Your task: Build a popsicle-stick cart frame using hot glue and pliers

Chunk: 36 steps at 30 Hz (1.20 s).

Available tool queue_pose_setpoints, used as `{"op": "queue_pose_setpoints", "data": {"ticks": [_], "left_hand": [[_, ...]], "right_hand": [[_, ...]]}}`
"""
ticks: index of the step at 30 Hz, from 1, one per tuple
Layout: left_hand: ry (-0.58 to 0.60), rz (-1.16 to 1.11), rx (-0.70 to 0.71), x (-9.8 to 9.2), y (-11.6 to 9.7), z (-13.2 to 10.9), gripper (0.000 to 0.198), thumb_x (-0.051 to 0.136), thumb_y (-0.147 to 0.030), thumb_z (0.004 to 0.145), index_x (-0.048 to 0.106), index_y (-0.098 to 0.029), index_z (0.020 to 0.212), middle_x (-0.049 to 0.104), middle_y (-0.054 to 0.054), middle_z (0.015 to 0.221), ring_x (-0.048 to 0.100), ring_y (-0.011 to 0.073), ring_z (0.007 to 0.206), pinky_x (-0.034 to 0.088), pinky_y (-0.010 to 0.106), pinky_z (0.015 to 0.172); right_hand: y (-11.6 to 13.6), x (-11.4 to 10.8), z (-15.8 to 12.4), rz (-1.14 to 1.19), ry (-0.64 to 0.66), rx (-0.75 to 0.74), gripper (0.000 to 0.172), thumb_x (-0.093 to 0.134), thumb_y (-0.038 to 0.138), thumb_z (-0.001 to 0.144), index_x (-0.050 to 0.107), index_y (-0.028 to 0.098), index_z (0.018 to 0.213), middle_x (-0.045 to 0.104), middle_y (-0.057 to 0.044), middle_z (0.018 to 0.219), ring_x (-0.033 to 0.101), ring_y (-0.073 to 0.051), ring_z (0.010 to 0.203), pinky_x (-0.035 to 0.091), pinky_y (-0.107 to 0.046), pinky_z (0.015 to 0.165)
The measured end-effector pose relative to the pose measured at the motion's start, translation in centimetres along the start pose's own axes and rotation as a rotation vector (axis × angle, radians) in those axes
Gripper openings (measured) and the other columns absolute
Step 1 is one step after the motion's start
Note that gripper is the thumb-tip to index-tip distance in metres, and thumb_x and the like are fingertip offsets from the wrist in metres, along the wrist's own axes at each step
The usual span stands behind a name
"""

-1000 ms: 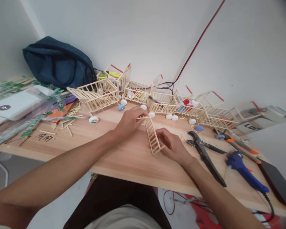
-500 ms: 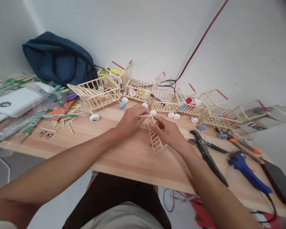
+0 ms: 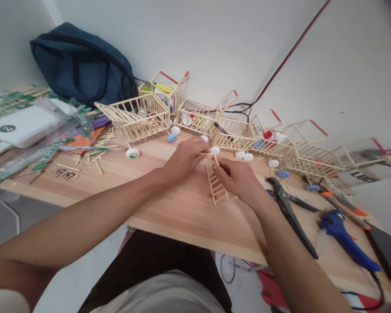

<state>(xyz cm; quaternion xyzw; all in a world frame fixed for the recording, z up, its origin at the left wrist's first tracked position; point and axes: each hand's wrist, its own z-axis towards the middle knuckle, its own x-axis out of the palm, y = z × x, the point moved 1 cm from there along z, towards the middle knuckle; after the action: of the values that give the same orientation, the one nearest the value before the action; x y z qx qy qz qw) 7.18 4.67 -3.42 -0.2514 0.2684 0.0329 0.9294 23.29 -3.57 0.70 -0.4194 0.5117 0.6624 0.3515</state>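
Observation:
A small ladder-like frame of wooden sticks [image 3: 218,189] lies on the wooden table [image 3: 182,213]. My left hand [image 3: 184,157] pinches a thin wooden stick [image 3: 204,153] at the frame's far end, fingers closed on it. My right hand [image 3: 239,179] rests on the frame's right side, fingers curled and pressed against its upper rungs. Both hands meet at the frame's top.
A row of stick-built carts [image 3: 234,134] lines the wall, with bottle caps [image 3: 133,152] scattered in front. Black pliers [image 3: 289,213], a blue glue gun [image 3: 345,239] and an orange-handled tool [image 3: 342,202] lie to the right. A dark blue bag [image 3: 81,65] and loose sticks [image 3: 94,156] sit left.
My right hand moved from the frame's lower end up to its top, beside the left hand. The camera shifted slightly, so the scene sits a little higher and to the right.

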Motion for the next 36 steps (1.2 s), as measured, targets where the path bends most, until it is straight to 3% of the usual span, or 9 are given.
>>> {"op": "queue_pose_setpoints", "data": {"ticks": [30, 34, 36], "left_hand": [[0.032, -0.066, -0.040, -0.51, 0.22, 0.33, 0.016, 0.062, -0.027, 0.086, 0.065, -0.015, 0.076, 0.066, 0.004, 0.079, 0.059, 0.0147, 0.077, 0.042, 0.026, 0.068], [0.060, -0.062, -0.071, -0.76, 0.31, 0.52, 0.008, 0.063, -0.023, 0.085, 0.067, -0.016, 0.085, 0.069, 0.004, 0.085, 0.061, 0.0151, 0.081, 0.044, 0.025, 0.071], [0.065, -0.050, -0.108, -0.90, 0.43, 0.56, 0.015, 0.065, -0.016, 0.081, 0.066, -0.017, 0.096, 0.069, 0.005, 0.092, 0.062, 0.0151, 0.083, 0.046, 0.025, 0.073]], "right_hand": [[0.09, -0.44, 0.59, -0.157, 0.030, -0.032, 0.027, 0.039, 0.027, 0.089, 0.048, 0.019, 0.065, 0.052, -0.001, 0.058, 0.040, -0.012, 0.053, 0.024, -0.027, 0.055], [-0.04, -0.31, 0.58, -0.167, 0.030, -0.021, 0.027, 0.039, 0.028, 0.089, 0.052, 0.019, 0.067, 0.057, -0.003, 0.060, 0.043, -0.013, 0.054, 0.023, -0.027, 0.054], [-0.13, -0.23, 0.59, -0.170, 0.025, -0.015, 0.027, 0.039, 0.027, 0.089, 0.054, 0.018, 0.068, 0.059, -0.004, 0.061, 0.045, -0.014, 0.054, 0.023, -0.027, 0.054]]}}
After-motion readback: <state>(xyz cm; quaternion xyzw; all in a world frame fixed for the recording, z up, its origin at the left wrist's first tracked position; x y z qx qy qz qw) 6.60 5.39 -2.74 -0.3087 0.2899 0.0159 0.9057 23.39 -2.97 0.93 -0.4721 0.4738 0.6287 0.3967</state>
